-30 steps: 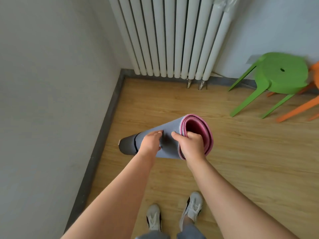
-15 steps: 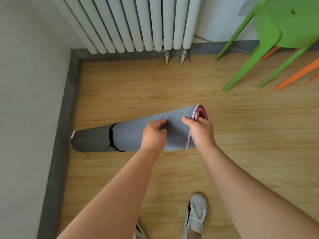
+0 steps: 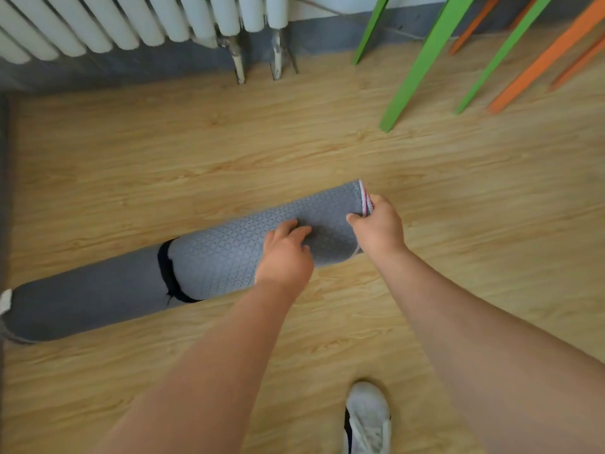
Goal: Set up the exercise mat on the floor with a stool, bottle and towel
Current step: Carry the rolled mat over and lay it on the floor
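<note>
A rolled grey exercise mat [image 3: 229, 250] with a pink-stitched edge lies low over the wooden floor, half inside a dark grey sleeve [image 3: 82, 299] on the left. My left hand [image 3: 284, 253] rests on top of the roll with fingers curled on the mat's surface. My right hand [image 3: 379, 227] grips the roll's right end at the pink edge. The green stool [image 3: 422, 60] shows only its legs at the upper right. No bottle or towel is in view.
A white radiator [image 3: 147, 24] and grey baseboard run along the far wall. Orange stool legs [image 3: 550, 57] stand at the far right. My white shoe [image 3: 368, 417] is at the bottom. A grey wall edge lines the left side.
The mat has come down from a tilted, lifted hold to lying nearly flat near the floor. The view has dropped closer, and both hands stayed on the roll's right half.
</note>
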Motion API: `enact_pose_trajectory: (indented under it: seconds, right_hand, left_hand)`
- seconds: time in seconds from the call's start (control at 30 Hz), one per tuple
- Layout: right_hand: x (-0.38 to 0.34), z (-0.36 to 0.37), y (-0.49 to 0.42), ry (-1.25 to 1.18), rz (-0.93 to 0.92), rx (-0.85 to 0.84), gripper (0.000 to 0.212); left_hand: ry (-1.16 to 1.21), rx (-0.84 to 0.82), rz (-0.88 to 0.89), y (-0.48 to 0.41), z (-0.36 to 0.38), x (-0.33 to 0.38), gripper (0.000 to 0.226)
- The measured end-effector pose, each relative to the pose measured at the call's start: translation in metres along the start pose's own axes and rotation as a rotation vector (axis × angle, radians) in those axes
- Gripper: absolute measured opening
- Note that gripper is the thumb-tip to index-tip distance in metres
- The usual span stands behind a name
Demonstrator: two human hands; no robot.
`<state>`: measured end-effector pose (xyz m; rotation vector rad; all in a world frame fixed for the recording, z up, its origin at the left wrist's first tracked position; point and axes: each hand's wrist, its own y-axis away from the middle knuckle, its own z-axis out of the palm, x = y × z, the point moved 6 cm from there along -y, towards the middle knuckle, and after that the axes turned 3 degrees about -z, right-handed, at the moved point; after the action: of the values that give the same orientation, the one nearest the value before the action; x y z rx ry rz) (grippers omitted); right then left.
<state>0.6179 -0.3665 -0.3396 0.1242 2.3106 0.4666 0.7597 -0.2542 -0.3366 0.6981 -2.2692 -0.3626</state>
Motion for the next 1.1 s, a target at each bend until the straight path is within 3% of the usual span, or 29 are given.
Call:
enact_pose_trajectory:
  seconds: [0.47, 0.6, 0.73, 0.9, 1.1]
  right_hand:
    - [0.096, 0.063, -0.046, 0.037, 0.028, 0.167, 0.05]
    - [0.076, 0.08, -0.042, 0.204, -0.2, 0.323, 0.045]
    - [0.036, 0.116, -0.039, 0.239, -0.508, 0.213, 0.038]
    - [-0.022, 0.162, -0.047, 0.128, -0.656, 0.097, 0.031]
    - [-0.062, 0.216, -0.02, 0.112, -0.74, -0.011, 0.027]
  left_hand:
    - [-0.254, -0.025, 0.273, -0.057, 0.091, -0.039, 0.042]
    - [-0.293, 0.073, 0.417, -0.062, 0.091, -0.046, 0.042]
    - [-0.366, 0.136, 0.58, -0.054, 0.08, -0.056, 0.032]
    - [-0.568, 0.201, 0.767, -0.037, 0.049, -0.102, 0.031]
    - [-0.606, 0.363, 0.626, -0.016, -0.012, -0.153, 0.028]
